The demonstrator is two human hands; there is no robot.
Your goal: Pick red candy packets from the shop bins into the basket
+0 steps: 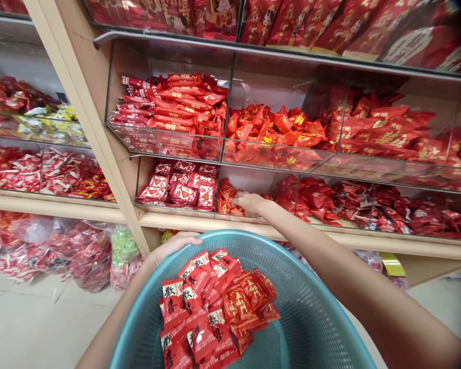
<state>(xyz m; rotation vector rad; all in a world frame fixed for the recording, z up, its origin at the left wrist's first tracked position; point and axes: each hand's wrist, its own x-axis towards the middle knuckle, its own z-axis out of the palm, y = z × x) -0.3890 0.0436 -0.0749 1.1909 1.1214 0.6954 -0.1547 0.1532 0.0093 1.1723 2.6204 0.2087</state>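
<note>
My left hand is closed on the far left rim of a teal plastic basket. Inside the basket lie red candy packets with black characters, beside several red-and-gold candy packets. My right hand reaches over the basket into a clear lower shelf bin, where its fingers, stretched out and slightly bent, touch matching red-and-gold candies. Its fingertips are partly hidden among them, and I see nothing lifted in the hand.
Left of that bin sit heart-patterned red packets. Above are bins of long red candies and twisted red wrappers. A wooden upright divides the shelving. Bagged candies stand on the floor.
</note>
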